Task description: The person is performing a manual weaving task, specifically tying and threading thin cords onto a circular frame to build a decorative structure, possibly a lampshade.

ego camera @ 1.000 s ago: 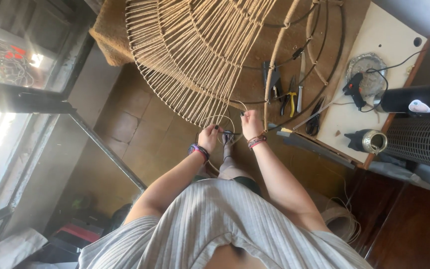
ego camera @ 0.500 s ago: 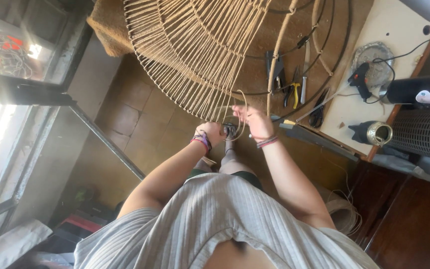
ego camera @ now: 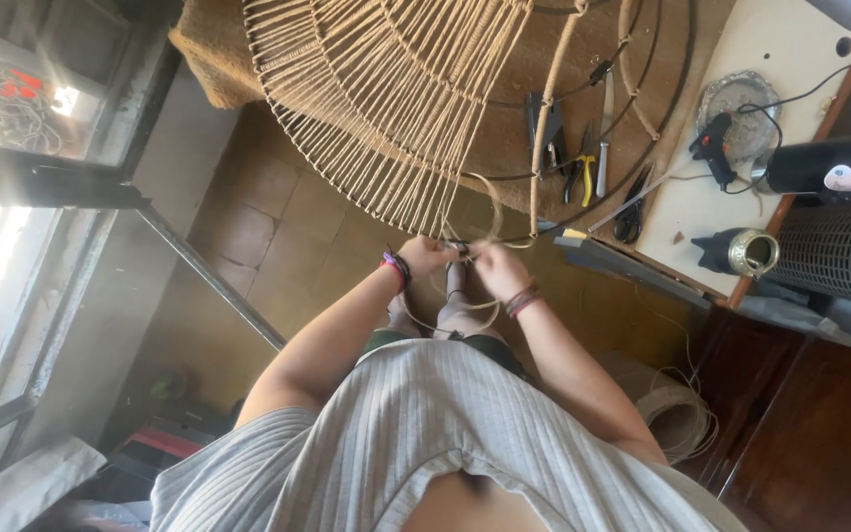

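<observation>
1. A thin cord [ego camera: 492, 197] is pinched in closed fingers of left hand [ego camera: 427, 256] and right hand [ego camera: 497, 268].
2. It is looped at the near rim of the woven frame [ego camera: 386, 108].
3. Slack may slip the wrap loose.

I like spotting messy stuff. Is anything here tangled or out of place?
Nothing is broken or spilled. One loose cord loops free below the woven frame at the hands, left hand and right hand. A coil of cord lies loosely unravelled on the floor.
</observation>
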